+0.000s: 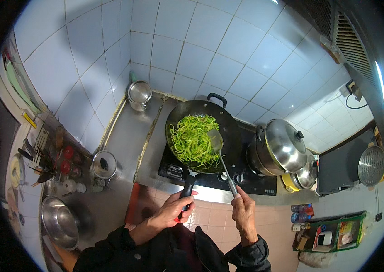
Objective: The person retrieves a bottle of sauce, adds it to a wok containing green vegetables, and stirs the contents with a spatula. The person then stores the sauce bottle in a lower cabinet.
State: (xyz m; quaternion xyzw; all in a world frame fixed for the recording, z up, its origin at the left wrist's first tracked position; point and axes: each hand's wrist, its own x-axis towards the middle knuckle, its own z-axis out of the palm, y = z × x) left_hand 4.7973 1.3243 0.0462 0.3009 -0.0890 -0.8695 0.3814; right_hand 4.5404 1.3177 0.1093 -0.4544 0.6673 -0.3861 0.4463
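My left hand grips the black handle of a dark wok on a black gas cooktop. A heap of thin green shredded vegetable strips fills the left and middle of the wok. My right hand is closed around the grey handle of a metal wok spatula. The spatula's blade rests against the right side of the heap. Black sleeves cover both forearms.
Right of the wok stands a lidded steel pot, with a smaller lidded pot beyond it. A steel canister sits in the back left corner. Leftward are a glass-lidded container, spice jars and a steel basin. A range hood overhangs the right.
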